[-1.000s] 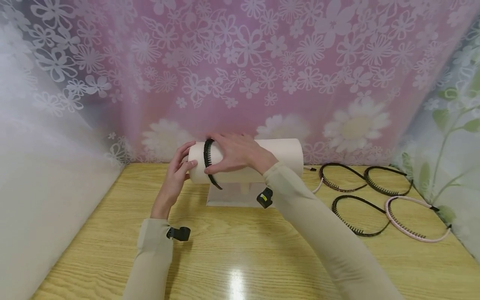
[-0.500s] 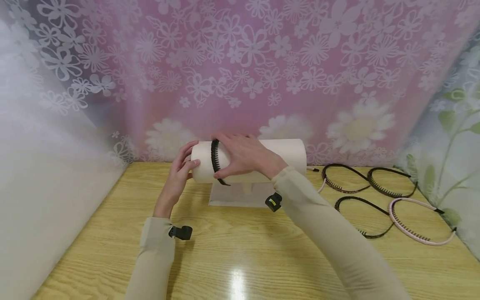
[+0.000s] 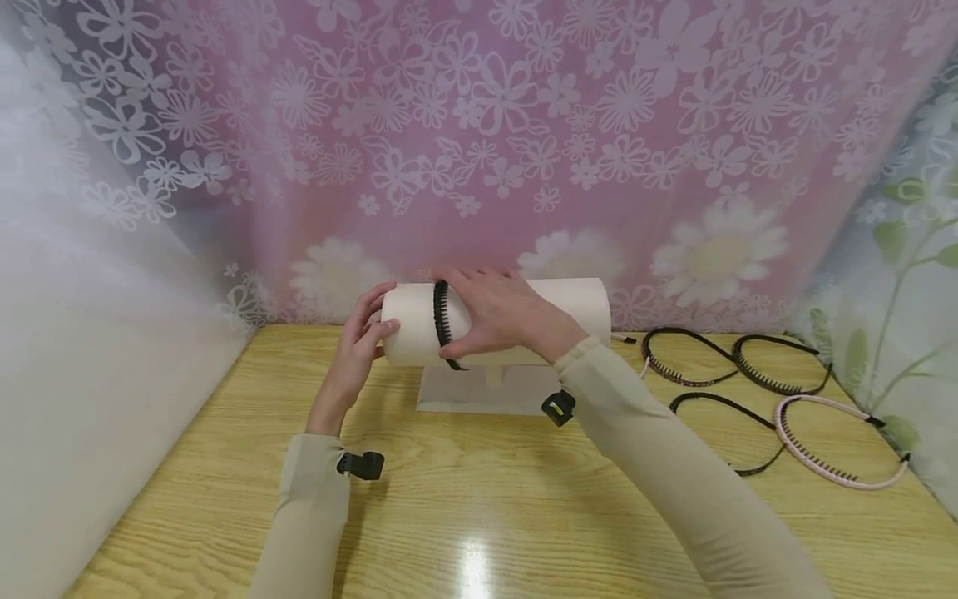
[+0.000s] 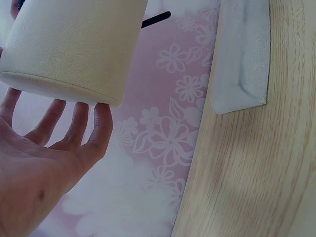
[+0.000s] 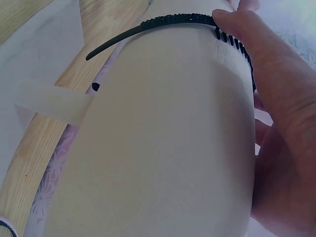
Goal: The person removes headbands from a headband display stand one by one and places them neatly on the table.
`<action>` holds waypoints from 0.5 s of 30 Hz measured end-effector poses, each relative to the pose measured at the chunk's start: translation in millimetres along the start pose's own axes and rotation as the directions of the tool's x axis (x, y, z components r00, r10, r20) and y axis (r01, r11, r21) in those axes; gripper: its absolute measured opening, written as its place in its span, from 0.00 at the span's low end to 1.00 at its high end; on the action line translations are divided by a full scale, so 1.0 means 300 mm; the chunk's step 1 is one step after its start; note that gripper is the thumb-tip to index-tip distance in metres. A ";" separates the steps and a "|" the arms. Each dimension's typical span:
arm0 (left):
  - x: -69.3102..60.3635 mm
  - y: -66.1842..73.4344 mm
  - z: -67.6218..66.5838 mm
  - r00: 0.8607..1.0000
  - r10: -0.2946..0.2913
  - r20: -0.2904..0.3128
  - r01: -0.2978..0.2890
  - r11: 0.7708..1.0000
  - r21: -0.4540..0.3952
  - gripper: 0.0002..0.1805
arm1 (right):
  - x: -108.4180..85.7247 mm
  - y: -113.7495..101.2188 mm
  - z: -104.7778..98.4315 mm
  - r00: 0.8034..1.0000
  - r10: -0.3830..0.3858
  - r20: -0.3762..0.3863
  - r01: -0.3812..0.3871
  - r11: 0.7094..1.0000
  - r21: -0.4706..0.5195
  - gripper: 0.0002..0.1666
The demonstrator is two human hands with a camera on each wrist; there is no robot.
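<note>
A cream padded roll [image 3: 410,337] of a headband display stand lies level above its flat pale base [image 3: 452,398]. A black toothed headband [image 3: 440,316] arches over the roll, left of its middle, one tip showing below the front. With thumb in front and fingers at the back, my right hand [image 3: 505,314] grips the headband; the right wrist view shows the thumb pressed on its edge [image 5: 185,19]. My left hand [image 3: 348,358] holds the roll's left end, thumb on the front. Several fingertips touch the end's rim in the left wrist view [image 4: 81,106].
On the table's right side lie a dark headband [image 3: 684,378], another dark one [image 3: 778,387], a black one [image 3: 722,395] partly behind the right sleeve, and a pink one [image 3: 812,457]. Part of a further band [image 3: 623,339] shows beside the stand. A floral curtain [image 3: 479,166] hangs behind.
The black headband has slid rightward along the roll with my right hand, away from the left end. My left hand stays on the roll's end. The view has shifted slightly.
</note>
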State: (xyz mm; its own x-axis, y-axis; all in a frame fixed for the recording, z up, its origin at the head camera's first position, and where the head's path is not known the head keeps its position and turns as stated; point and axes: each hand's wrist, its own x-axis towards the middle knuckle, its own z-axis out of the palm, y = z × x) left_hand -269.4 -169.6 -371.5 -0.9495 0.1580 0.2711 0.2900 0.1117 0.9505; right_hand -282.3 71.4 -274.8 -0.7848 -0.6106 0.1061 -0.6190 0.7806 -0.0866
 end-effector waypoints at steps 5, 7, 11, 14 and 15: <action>-0.002 0.001 0.002 1.000 0.000 -0.004 0.000 1.000 -0.001 0.31 | -0.013 0.007 -0.003 1.000 0.012 0.009 -0.012 1.000 0.009 0.62; -0.003 0.002 0.002 1.000 0.001 -0.006 -0.001 1.000 0.001 0.31 | -0.018 0.010 -0.005 1.000 0.009 0.007 -0.009 1.000 0.013 0.62; -0.003 0.001 0.000 1.000 0.007 -0.003 -0.007 1.000 -0.003 0.30 | -0.027 0.019 -0.007 1.000 0.003 -0.005 -0.003 1.000 0.012 0.62; -0.003 0.000 -0.001 1.000 0.012 0.005 -0.012 1.000 -0.007 0.30 | -0.034 0.027 -0.009 1.000 0.010 -0.004 -0.010 1.000 0.014 0.62; -0.002 0.000 -0.001 1.000 0.014 0.008 -0.014 1.000 -0.008 0.30 | -0.037 0.030 -0.010 1.000 0.013 -0.003 -0.013 1.000 0.014 0.62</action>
State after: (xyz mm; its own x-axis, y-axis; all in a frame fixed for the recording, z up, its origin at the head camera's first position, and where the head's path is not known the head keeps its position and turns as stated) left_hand -268.7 -170.1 -371.7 -0.9443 0.1675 0.2831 0.3022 0.1012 0.9479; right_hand -279.1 85.5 -273.7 -0.7928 -0.5998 0.1083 -0.6091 0.7865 -0.1023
